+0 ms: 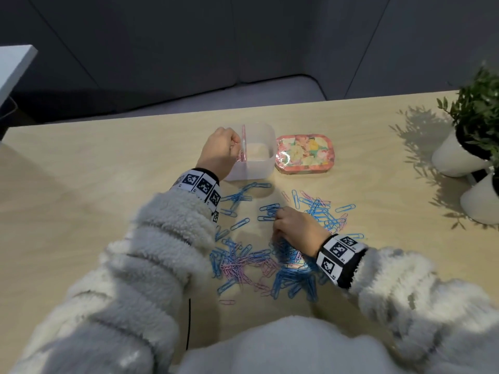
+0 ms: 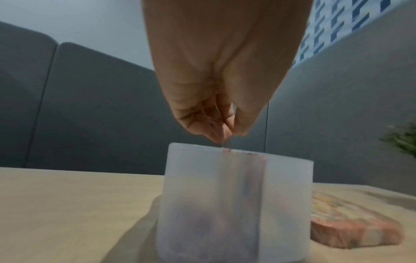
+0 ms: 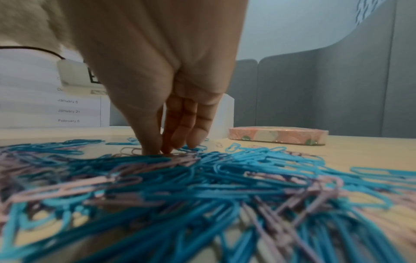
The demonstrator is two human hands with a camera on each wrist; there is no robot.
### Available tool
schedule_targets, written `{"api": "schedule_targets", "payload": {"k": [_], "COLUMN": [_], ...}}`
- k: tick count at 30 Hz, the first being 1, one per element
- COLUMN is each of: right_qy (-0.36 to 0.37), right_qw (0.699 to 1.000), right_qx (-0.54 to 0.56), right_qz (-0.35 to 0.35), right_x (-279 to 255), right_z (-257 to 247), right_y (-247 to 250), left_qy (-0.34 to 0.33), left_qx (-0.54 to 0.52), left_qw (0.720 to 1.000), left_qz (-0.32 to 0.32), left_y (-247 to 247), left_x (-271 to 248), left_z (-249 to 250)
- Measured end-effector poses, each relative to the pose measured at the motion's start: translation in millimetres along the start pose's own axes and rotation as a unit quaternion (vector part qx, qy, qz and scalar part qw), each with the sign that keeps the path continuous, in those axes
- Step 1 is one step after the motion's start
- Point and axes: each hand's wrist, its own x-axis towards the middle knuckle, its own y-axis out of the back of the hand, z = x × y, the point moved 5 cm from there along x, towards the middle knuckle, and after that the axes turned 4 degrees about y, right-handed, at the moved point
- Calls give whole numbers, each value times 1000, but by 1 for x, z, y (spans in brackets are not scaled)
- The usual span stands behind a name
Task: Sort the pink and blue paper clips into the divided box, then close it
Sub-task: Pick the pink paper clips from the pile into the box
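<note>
A translucent divided box stands open at the back of the table, with a pink divider across it. Its floral lid lies flat just to its right. My left hand hangs over the box's left compartment, fingertips pinched on thin pink paper clips. Loose blue and pink paper clips are spread across the table in front. My right hand reaches down into them, thumb and forefinger meeting on a blue clip.
Two white pots with a green plant stand at the table's right edge. A thin black cable hangs near my body. A printed sheet of dates shows beyond the table's left side.
</note>
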Motion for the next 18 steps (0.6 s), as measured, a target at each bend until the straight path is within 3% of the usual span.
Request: {"api": "schedule_targets", "payload": {"k": [4,10,14,18], "right_qy": [-20,-54,-42,-55], "right_qw": [1000,997,995,979], "right_qx": [5,57,86,189], "right_qz": [3,6,11,44], "right_x": [1,8,13,12], "right_z": [-1,4,5,10], "right_y": [-2,-7,-12,-9], "left_qy": [-8,-77,-36,26], "left_qx": [32,24,56,59], "left_qw": [999,994,998,995], "left_qz": [-34,67,-2,-79], "left_y": [-7,9,-12,-33], "left_x": [-1,-46,-101,-151], "left_z": [-4,-22,-53,-79]}}
